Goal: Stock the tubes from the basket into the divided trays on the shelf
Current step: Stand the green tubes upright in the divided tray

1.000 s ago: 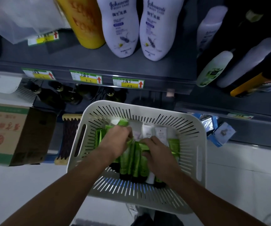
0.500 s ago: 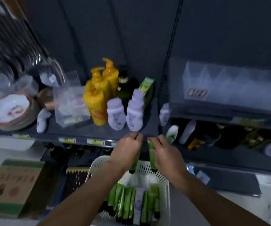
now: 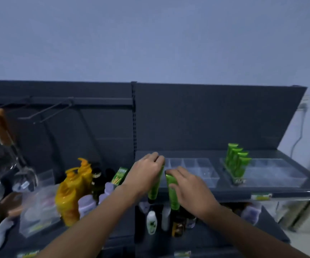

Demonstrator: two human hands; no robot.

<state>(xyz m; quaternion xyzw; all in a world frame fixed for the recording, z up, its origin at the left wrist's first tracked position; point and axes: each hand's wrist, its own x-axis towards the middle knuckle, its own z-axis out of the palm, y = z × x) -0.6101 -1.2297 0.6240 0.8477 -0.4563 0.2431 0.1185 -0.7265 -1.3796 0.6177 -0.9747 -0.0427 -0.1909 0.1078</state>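
Green tubes were gripped one per hand at the front edge of the dark shelf (image 3: pixel 262 189). The left hand (image 3: pixel 146 174) had its fingers closed around a green tube (image 3: pixel 155 189) hanging cap-down; the right hand (image 3: pixel 189 185) clasped a second tube (image 3: pixel 172 192) just beside it. Directly behind the hands sat a clear divided tray (image 3: pixel 197 170). To the right of that tray, a second clear tray (image 3: pixel 273 174) held a row of four upright green tubes (image 3: pixel 237 161). Left of the tray and lower stood yellow pump bottles (image 3: pixel 72 189), a green carton (image 3: pixel 119 175) and pale lotion bottles (image 3: pixel 87 203). Label text was too blurred to read. A plain grey-blue wall (image 3: pixel 150 38) rose behind the dark shelf back panel (image 3: pixel 206 116).
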